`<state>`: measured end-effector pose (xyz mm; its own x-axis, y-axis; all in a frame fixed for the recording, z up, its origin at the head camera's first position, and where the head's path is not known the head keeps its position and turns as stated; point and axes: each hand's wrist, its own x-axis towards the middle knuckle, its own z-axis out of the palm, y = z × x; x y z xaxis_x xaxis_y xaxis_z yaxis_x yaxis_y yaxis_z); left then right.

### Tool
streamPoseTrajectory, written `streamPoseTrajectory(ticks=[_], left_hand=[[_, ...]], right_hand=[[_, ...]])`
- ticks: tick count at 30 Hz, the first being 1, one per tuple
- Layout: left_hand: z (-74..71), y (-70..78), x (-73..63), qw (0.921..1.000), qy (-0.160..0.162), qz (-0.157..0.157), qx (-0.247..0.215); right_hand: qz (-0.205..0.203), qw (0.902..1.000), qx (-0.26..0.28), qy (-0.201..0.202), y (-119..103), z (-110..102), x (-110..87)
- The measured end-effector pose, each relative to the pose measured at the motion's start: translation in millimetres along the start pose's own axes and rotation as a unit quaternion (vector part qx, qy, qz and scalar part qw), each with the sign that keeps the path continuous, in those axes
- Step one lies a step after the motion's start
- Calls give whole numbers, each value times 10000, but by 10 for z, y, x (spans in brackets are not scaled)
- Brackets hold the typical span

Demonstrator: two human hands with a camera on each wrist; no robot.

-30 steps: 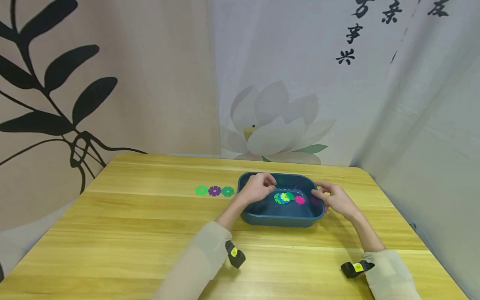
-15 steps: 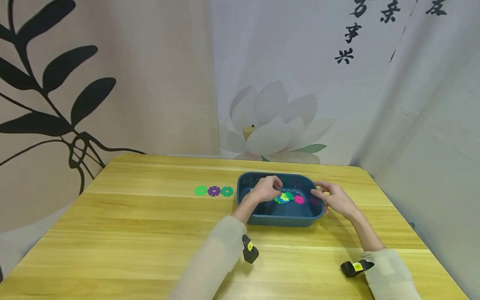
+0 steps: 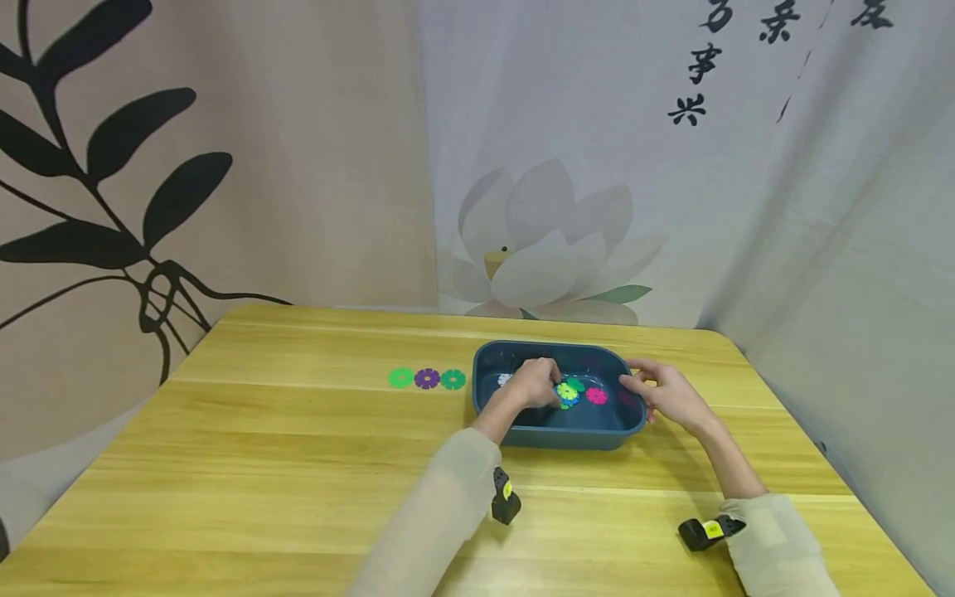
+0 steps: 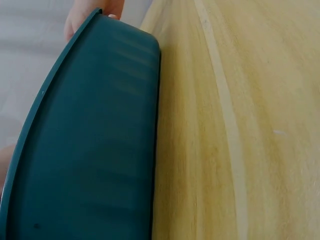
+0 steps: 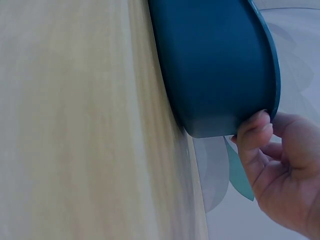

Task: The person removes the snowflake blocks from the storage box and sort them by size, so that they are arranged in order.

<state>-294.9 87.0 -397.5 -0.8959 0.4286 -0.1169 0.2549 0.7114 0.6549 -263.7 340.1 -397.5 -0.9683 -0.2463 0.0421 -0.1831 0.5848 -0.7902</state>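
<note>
In the head view my left hand (image 3: 533,384) reaches down into a dark teal plastic basin (image 3: 567,439). Its fingertips are at the left side of a small pile of flower-shaped plastic discs (image 3: 568,392), yellow-green, blue and green. Whether a disc is pinched there is hidden. My right hand (image 3: 667,398) grips the basin's right rim; the right wrist view shows thumb and fingers on either side of that rim (image 5: 276,90). A pink disc (image 3: 596,396) lies right of the pile. A pale disc (image 3: 504,379) shows at the basin's left end, partly behind my left hand.
Left of the basin, a light green disc (image 3: 401,378), a purple disc (image 3: 428,379) and a teal-green disc (image 3: 453,380) lie in a row on the wooden table (image 3: 298,464). A printed curtain (image 3: 336,166) hangs behind the table's far edge.
My left hand has moved right and down, from over the basin's left part to the disc pile, uncovering the pale disc. My right hand stays on the rim.
</note>
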Motion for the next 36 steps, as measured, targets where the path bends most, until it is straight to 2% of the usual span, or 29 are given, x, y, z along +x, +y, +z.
streamPoseTrajectory(ticks=[4, 12, 18, 27, 36], left_hand=[[-16, -25, -6, 9998, -22, -126, -146], [-70, -88, -23, 9980, 57, -175, -604], [-119, -110, -47, 9958, 285, -111, -863], [-178, -148, -101, 9850, 788, -104, -1532], [-249, -165, -191, 9750, 1043, 285, -1941]], right_hand=[[17, 10000, 2, -15, -3, 2, 4], [-19, 10000, -48, -2, -6, 10, 19], [-37, 10000, -20, -9, -18, 20, 25], [-4, 10000, -59, 26, -10, 16, 16], [19, 10000, -17, 18, 4, 10, 0]])
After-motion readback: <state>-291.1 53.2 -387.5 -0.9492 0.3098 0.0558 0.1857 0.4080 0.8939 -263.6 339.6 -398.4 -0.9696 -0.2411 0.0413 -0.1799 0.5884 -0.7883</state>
